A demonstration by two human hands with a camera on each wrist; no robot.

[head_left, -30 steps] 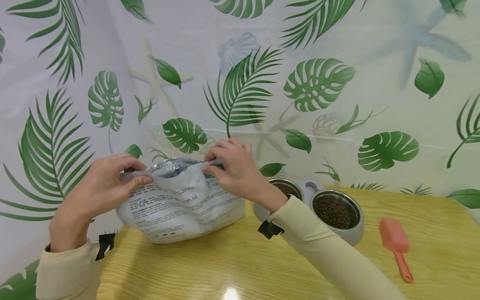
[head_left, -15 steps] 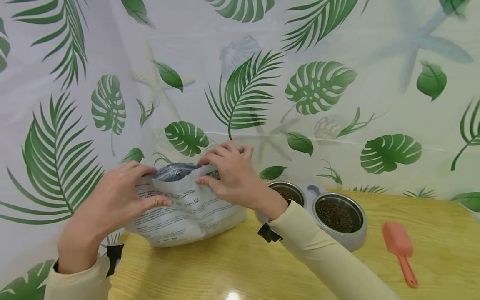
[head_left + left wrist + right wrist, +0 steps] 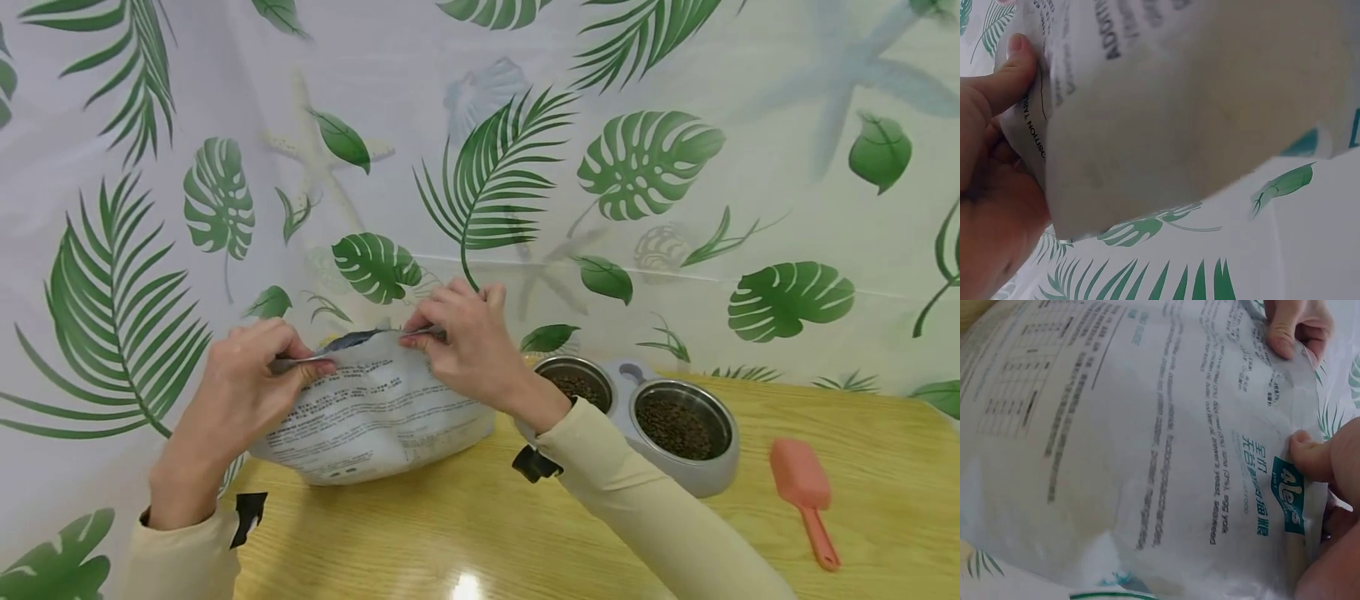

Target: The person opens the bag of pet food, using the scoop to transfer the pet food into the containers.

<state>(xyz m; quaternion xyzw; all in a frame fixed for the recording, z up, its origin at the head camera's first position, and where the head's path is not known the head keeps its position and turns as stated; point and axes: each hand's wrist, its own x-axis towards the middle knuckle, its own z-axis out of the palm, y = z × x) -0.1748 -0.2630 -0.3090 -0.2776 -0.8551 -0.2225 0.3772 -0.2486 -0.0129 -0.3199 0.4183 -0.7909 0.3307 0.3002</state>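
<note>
A white printed pet food bag stands on the table's left side, its top edge partly parted with a dark silvery lining showing. My left hand pinches the left part of that edge between thumb and fingers. On the right part, my right hand pinches the edge the same way. In the right wrist view, rows of text and a teal label cover the bag, and the right thumb presses near the label. The left wrist view has the bag's side close up, with the left thumb on it.
A grey double feeder with two steel bowls of brown kibble stands right of the bag, partly behind my right forearm. A coral scoop lies farther right on the wooden table. A leaf-patterned sheet hangs behind.
My left hand loosened with its thumb off the bag's edge, then pinched it again slightly farther right. The bag's mouth has become narrower and flatter. My right hand stays at the edge.
</note>
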